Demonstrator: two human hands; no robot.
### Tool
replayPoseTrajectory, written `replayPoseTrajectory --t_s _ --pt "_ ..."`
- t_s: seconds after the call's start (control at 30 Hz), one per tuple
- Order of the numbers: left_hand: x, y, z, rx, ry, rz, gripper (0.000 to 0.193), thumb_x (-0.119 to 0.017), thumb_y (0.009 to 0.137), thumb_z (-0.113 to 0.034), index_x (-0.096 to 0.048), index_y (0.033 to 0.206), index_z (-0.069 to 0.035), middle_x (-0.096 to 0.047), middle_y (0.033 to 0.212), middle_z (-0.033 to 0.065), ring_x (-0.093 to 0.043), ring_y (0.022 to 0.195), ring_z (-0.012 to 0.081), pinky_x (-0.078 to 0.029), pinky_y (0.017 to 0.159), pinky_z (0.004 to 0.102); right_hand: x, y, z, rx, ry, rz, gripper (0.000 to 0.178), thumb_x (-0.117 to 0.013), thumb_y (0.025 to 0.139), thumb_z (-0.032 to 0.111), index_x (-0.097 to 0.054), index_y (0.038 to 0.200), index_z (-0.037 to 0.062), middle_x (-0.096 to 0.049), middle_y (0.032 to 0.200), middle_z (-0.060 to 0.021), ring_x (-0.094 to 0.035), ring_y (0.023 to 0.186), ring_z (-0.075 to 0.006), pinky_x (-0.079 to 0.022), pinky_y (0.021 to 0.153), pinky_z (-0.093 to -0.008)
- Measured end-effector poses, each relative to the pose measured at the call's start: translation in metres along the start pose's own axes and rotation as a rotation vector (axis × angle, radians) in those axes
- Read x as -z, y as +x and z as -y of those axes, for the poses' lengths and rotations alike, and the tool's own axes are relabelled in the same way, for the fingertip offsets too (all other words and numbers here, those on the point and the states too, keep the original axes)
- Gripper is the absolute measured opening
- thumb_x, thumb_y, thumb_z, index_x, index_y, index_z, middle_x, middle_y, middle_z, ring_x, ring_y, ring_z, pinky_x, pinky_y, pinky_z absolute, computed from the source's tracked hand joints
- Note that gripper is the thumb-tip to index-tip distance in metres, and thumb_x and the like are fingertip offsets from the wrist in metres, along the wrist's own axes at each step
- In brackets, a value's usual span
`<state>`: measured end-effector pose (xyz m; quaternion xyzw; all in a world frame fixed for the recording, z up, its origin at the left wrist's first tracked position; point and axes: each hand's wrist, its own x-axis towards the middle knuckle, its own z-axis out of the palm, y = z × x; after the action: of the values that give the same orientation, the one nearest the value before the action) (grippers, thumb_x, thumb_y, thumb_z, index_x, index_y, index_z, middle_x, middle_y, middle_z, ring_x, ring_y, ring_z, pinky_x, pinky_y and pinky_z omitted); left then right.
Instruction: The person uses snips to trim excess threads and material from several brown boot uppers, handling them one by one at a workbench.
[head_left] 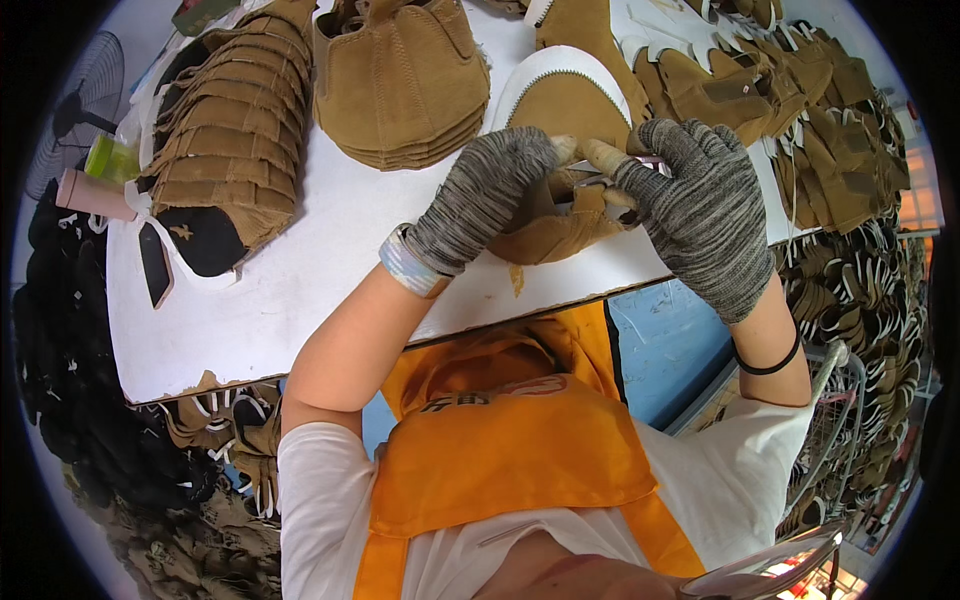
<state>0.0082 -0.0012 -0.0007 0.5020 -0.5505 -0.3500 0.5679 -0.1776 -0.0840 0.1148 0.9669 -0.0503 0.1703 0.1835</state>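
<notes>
Both my hands wear grey striped knit gloves with light fingertips showing. A brown suede shoe upper (560, 235) lies near the table's front edge, its toe part edged in white with zigzag stitching and pointing away from me. My left hand (485, 190) is closed, pinching the upper's opening at its left side. From the right, my right hand (710, 210) closes over the same opening, thumb and fingers bent around the edge. Between the fingers shows a small shiny, pinkish piece (650, 160), too hidden to name. The two sets of fingertips nearly meet.
The white table (330, 300) has a chipped front edge. A row of nested brown uppers (230, 130) lies left, another stack (400, 90) in the middle, and more pieces (720, 85) at the right. A pink cup (95, 195) and a fan (85, 110) stand at far left.
</notes>
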Motion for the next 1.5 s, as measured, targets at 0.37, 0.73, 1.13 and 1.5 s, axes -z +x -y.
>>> replayPoseTrajectory --t_s 0.37,0.73,1.13,1.5 --pt "0.002 0.0 0.004 -0.181 0.131 0.065 0.027 -0.054 0.084 -0.006 -0.059 0.111 -0.009 -0.064 0.091 0.0098 -0.063 0.08 0.0264 -0.051 0.069 0.035 -0.001 0.0 -0.001 0.022 -0.011 -0.036 0.042 -0.068 0.07 0.018 -0.065 0.111 0.0238 -0.059 0.081 0.0002 -0.055 0.071 -0.0189 -0.042 0.063 -0.0335" --pt "0.0 0.002 0.006 -0.231 0.211 0.011 0.021 -0.05 0.092 -0.013 -0.065 0.103 -0.004 -0.065 0.096 0.007 -0.061 0.09 0.0166 -0.049 0.081 0.0261 0.004 0.004 -0.004 0.062 0.054 -0.031 0.035 -0.066 0.074 0.015 -0.066 0.108 0.0242 -0.062 0.08 0.0031 -0.057 0.069 -0.0161 -0.039 0.061 -0.0316" --pt "0.002 0.003 0.017 -0.496 0.548 -0.04 0.026 -0.053 0.087 -0.002 -0.06 0.112 -0.008 -0.064 0.103 0.0097 -0.062 0.094 0.0232 -0.051 0.082 0.0299 0.002 0.002 -0.003 0.056 0.0 -0.008 0.041 -0.068 0.072 0.015 -0.065 0.11 0.0277 -0.061 0.079 0.0045 -0.057 0.07 -0.0172 -0.039 0.061 -0.0327" --pt "0.003 0.003 0.017 -0.499 0.639 -0.036 0.031 -0.056 0.083 -0.003 -0.057 0.114 -0.009 -0.064 0.105 0.0098 -0.062 0.094 0.0258 -0.051 0.08 0.0322 -0.006 0.001 -0.007 0.033 0.031 -0.016 0.037 -0.069 0.072 0.016 -0.067 0.107 0.0288 -0.06 0.081 -0.0007 -0.057 0.071 -0.0185 -0.042 0.063 -0.0328"
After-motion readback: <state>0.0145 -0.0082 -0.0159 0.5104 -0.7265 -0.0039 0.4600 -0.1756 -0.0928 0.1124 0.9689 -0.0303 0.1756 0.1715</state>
